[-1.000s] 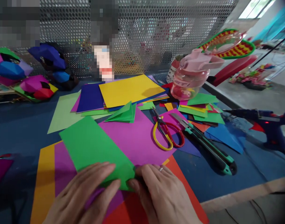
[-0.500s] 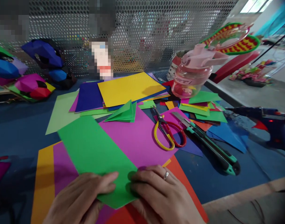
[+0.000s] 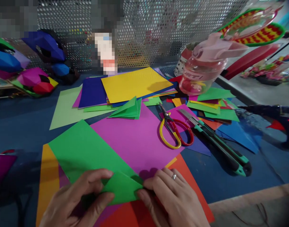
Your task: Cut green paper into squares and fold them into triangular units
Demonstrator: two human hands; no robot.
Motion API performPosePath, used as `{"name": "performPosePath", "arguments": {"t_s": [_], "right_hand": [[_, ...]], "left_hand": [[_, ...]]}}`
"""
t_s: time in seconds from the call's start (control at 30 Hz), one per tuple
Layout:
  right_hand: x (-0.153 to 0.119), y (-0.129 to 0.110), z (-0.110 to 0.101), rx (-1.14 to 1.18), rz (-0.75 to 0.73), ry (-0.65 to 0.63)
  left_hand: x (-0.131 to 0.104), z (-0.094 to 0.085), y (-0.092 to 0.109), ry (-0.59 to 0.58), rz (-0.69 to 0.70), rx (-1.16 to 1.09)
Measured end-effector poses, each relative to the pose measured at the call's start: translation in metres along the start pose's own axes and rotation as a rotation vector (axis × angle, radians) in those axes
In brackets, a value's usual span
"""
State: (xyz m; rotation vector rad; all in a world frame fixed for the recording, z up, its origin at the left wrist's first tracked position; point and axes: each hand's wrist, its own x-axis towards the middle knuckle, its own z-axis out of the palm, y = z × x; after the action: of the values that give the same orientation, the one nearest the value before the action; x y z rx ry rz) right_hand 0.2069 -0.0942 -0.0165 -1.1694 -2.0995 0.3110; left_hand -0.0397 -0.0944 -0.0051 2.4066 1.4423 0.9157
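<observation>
A long strip of green paper (image 3: 85,148) lies slantwise on the magenta sheet (image 3: 132,135), its near end bent up into a pointed flap. My left hand (image 3: 80,198) has this flap between thumb and forefinger at its left side. At the right edge of the fold, my right hand (image 3: 173,198), with a ring on one finger, pinches the paper between thumb and fingertips. Orange (image 3: 48,170) and red (image 3: 189,179) sheets lie beneath my hands. Just beyond the strip sits a folded green paper piece (image 3: 129,110).
Scissors (image 3: 175,130) and a utility knife (image 3: 217,145) lie to the right, near green paper scraps (image 3: 217,94). Behind stand a pink bottle (image 3: 203,69) and stacked yellow sheets (image 3: 137,85). A glue gun (image 3: 284,121) is far right; faceted paper shapes (image 3: 35,80) are left.
The strip's near end, flat before, is now folded up and over. My left fingers have moved apart around the flap, and the camera view has shifted slightly.
</observation>
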Motion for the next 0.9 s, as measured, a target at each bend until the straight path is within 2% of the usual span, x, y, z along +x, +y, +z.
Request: {"name": "performPosePath", "arguments": {"t_s": [0.1, 0.2, 0.27, 0.37, 0.43, 0.6, 0.73, 0.9], "right_hand": [[0.002, 0.000, 0.003, -0.034, 0.049, -0.011], [0.003, -0.002, 0.004, -0.041, 0.083, -0.034], [0.002, -0.001, 0.004, -0.021, 0.087, -0.048], [0.001, 0.000, 0.003, 0.005, 0.095, -0.065], [0.001, 0.001, 0.004, 0.000, 0.102, -0.063], [0.001, -0.001, 0.005, -0.004, 0.097, -0.042], [0.001, -0.001, 0.004, 0.030, 0.100, -0.020], [-0.002, 0.003, 0.005, 0.043, 0.056, -0.008]], "left_hand": [[0.000, 0.002, -0.004, 0.029, -0.033, 0.061], [-0.003, 0.002, -0.007, 0.051, 0.073, 0.110], [-0.004, 0.001, -0.008, 0.014, 0.242, 0.177], [-0.003, -0.001, -0.009, -0.117, 0.599, 0.293], [-0.003, 0.002, -0.008, -0.176, 0.709, 0.350], [-0.005, 0.010, -0.006, -0.142, 0.601, 0.340], [-0.002, 0.008, -0.006, -0.218, 0.591, 0.315], [0.001, 0.008, -0.008, -0.228, 0.609, 0.301]]}}
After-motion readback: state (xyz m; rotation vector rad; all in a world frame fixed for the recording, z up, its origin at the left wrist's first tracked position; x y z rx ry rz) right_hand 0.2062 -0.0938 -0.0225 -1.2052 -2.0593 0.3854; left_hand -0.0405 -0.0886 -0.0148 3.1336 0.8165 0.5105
